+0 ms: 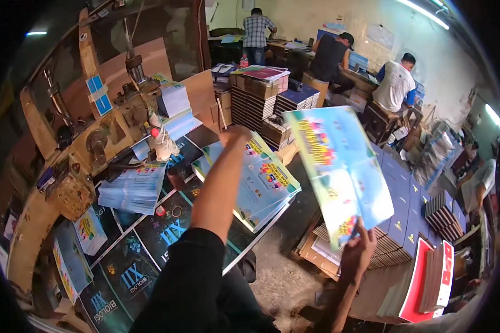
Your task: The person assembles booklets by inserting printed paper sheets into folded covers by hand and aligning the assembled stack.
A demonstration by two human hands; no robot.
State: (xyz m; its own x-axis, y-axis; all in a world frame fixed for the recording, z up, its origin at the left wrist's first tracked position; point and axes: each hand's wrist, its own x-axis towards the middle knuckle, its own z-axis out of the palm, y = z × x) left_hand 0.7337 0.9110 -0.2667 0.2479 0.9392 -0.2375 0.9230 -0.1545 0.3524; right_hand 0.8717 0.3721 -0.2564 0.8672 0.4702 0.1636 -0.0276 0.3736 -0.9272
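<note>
the printed sheet (344, 172), pale blue with yellow and green patches, is up in the air to the right of the table, and you have its lower edge between the thumb and fingers of your right hand (358, 244). your left hand (236, 136) is at the far edge of the stack of sheets (269, 191), which carries the same colours; its fingers are blurred, so you cannot tell whether they are wide, narrow or gripping paper. the stack lies on the table (175, 227), over a covering of dark printed paper. left of it on the table is a loose pile of folded sheets (133, 191), and beyond that pile rises the worn metal machine (108, 130). to your right, below the raised sheet, blue books (394, 222) stand in tall stacks, with red and white covers (422, 277) nearer you. at the far wall, three people (330, 61) have their backs to you.
</note>
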